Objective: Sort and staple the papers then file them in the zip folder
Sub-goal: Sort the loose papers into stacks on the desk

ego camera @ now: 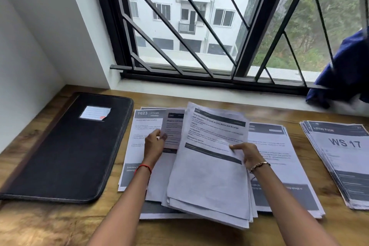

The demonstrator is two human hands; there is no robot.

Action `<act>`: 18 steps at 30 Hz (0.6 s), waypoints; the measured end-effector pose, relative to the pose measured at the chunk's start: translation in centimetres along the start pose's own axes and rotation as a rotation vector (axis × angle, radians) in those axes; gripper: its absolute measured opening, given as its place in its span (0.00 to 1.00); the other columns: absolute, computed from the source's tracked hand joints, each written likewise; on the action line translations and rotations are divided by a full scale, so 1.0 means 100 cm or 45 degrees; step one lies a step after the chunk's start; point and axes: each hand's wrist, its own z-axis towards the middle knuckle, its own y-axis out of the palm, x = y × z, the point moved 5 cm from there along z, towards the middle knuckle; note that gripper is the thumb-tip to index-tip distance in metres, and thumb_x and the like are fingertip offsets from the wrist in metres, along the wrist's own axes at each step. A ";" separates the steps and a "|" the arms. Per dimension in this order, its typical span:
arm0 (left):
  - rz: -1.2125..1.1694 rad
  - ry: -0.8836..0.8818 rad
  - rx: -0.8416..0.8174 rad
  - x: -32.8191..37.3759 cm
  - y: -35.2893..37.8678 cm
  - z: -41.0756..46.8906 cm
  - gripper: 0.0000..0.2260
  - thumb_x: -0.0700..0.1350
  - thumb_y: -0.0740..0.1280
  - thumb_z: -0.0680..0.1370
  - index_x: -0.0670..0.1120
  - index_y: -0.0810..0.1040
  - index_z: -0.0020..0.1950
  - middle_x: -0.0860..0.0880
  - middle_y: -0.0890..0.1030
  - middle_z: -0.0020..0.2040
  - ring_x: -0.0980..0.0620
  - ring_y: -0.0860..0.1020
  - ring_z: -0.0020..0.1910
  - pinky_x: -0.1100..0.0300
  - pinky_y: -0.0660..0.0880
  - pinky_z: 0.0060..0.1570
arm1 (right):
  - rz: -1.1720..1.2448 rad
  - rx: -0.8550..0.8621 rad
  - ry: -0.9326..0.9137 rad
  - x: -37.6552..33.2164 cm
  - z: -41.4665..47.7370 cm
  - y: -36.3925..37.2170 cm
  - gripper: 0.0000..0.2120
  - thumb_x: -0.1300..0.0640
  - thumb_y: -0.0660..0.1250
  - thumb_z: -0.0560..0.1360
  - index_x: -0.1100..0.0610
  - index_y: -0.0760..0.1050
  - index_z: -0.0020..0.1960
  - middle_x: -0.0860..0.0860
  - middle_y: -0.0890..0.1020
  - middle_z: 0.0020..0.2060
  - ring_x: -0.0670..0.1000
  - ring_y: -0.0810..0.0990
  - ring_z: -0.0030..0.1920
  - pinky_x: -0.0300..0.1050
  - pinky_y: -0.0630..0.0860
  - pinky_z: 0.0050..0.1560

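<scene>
A black zip folder lies closed on the left of the wooden desk. In the middle I hold a tilted bundle of printed papers above other sheets. My right hand grips the bundle's right edge, thumb on the top page. My left hand pinches a single sheet pulled out to the left of the bundle. Under them lie a "1623 Kitchen" pile and another pile to the right. No stapler is in view.
A fanned stack headed "Living Room, WS 17" lies at the desk's right. A blue cloth hangs on the window grille at far right. The white sill and barred window run along the back; a wall closes the left.
</scene>
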 end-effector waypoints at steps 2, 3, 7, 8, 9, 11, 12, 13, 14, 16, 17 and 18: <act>-0.244 0.003 -0.113 0.008 -0.002 -0.004 0.06 0.44 0.60 0.80 0.44 0.75 0.51 0.44 0.80 0.49 0.44 0.79 0.49 0.55 0.77 0.46 | 0.056 -0.057 -0.025 -0.001 0.001 0.011 0.14 0.74 0.68 0.65 0.70 0.77 0.50 0.60 0.81 0.47 0.59 0.79 0.41 0.45 0.78 0.38; -0.356 -0.009 -0.147 0.010 -0.002 -0.005 0.08 0.46 0.59 0.81 0.45 0.75 0.55 0.45 0.80 0.52 0.45 0.79 0.52 0.51 0.77 0.51 | 0.051 -0.072 -0.054 -0.001 0.001 0.018 0.16 0.74 0.68 0.64 0.70 0.77 0.53 0.61 0.81 0.48 0.59 0.80 0.43 0.46 0.78 0.41; -0.571 -0.096 -0.346 0.016 -0.002 -0.009 0.34 0.66 0.65 0.70 0.48 0.66 0.70 0.48 0.75 0.65 0.47 0.75 0.62 0.45 0.72 0.61 | -0.188 -0.081 -0.286 -0.011 -0.008 0.050 0.19 0.74 0.69 0.65 0.70 0.76 0.55 0.60 0.80 0.50 0.57 0.78 0.47 0.43 0.77 0.44; -0.578 -0.074 -0.370 0.017 -0.003 -0.009 0.37 0.63 0.71 0.67 0.48 0.65 0.70 0.47 0.75 0.65 0.47 0.75 0.62 0.45 0.73 0.61 | -0.238 -0.095 -0.335 -0.013 -0.011 0.059 0.19 0.74 0.69 0.66 0.69 0.75 0.56 0.58 0.80 0.50 0.56 0.78 0.47 0.42 0.77 0.45; -0.585 -0.032 -0.373 0.020 -0.005 -0.010 0.35 0.55 0.75 0.67 0.47 0.65 0.69 0.45 0.76 0.63 0.46 0.76 0.61 0.46 0.75 0.59 | -0.274 -0.122 -0.376 -0.015 -0.013 0.068 0.19 0.73 0.70 0.67 0.68 0.75 0.57 0.57 0.80 0.51 0.56 0.79 0.48 0.43 0.77 0.47; -0.612 0.042 -0.347 0.024 -0.010 -0.009 0.28 0.39 0.74 0.70 0.46 0.67 0.66 0.43 0.78 0.60 0.45 0.78 0.57 0.47 0.77 0.56 | -0.332 -0.165 -0.443 -0.018 -0.015 0.081 0.19 0.70 0.71 0.67 0.66 0.75 0.58 0.58 0.80 0.54 0.57 0.80 0.51 0.48 0.77 0.53; -0.654 0.068 -0.332 0.025 -0.014 -0.007 0.25 0.35 0.72 0.71 0.47 0.68 0.65 0.42 0.78 0.59 0.44 0.78 0.57 0.48 0.78 0.54 | -0.358 -0.171 -0.474 -0.021 -0.017 0.084 0.19 0.68 0.71 0.67 0.64 0.74 0.57 0.59 0.81 0.54 0.57 0.80 0.52 0.51 0.77 0.55; -0.700 0.092 -0.312 0.028 -0.018 -0.005 0.23 0.34 0.70 0.72 0.48 0.68 0.63 0.43 0.78 0.58 0.43 0.78 0.56 0.51 0.79 0.51 | -0.384 -0.163 -0.509 -0.025 -0.017 0.087 0.20 0.66 0.73 0.67 0.62 0.74 0.57 0.58 0.81 0.54 0.57 0.80 0.53 0.52 0.77 0.56; -0.742 0.114 -0.280 0.032 -0.025 -0.002 0.22 0.33 0.69 0.72 0.50 0.69 0.61 0.43 0.79 0.57 0.43 0.79 0.56 0.53 0.80 0.50 | -0.416 -0.169 -0.560 -0.033 -0.019 0.089 0.22 0.62 0.75 0.66 0.59 0.72 0.58 0.58 0.80 0.54 0.56 0.80 0.54 0.52 0.78 0.56; -0.804 0.166 -0.215 0.045 -0.037 0.002 0.21 0.33 0.69 0.72 0.49 0.70 0.60 0.45 0.79 0.55 0.43 0.78 0.55 0.54 0.79 0.50 | -0.398 -0.215 -0.634 -0.049 -0.022 0.095 0.32 0.55 0.79 0.60 0.54 0.69 0.60 0.55 0.78 0.56 0.54 0.79 0.55 0.52 0.78 0.56; -0.821 0.187 -0.190 0.053 -0.042 0.004 0.22 0.32 0.69 0.71 0.48 0.70 0.61 0.46 0.80 0.54 0.44 0.79 0.55 0.53 0.79 0.51 | -0.345 -0.246 -0.648 -0.058 -0.022 0.096 0.38 0.52 0.80 0.58 0.53 0.66 0.62 0.54 0.77 0.57 0.53 0.79 0.56 0.51 0.78 0.56; -0.848 0.211 -0.174 0.063 -0.047 0.006 0.22 0.32 0.69 0.71 0.49 0.70 0.60 0.46 0.80 0.54 0.45 0.79 0.54 0.53 0.79 0.51 | -0.282 -0.284 -0.647 -0.067 -0.023 0.098 0.41 0.53 0.80 0.57 0.54 0.65 0.64 0.54 0.78 0.56 0.52 0.79 0.55 0.49 0.79 0.55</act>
